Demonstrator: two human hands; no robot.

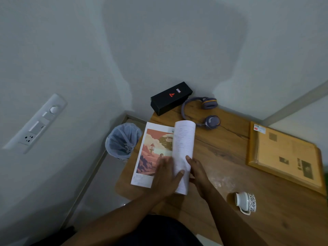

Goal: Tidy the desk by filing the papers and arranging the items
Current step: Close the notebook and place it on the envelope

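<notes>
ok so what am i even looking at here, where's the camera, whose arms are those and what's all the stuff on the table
There is no machine here. This is one picture from a wide-angle camera worn on a person's head, looking down at their own arms over a wooden desk. The left hand lies flat on the illustrated page of an open booklet. The right hand seems to hold a bunch of its white pages, which curve upward. Also on the desk are a black box, purple headphones, a flat yellowish wrapped parcel and a white cup tipped on its side. A lined waste bin stands on the floor beside the desk.
</notes>
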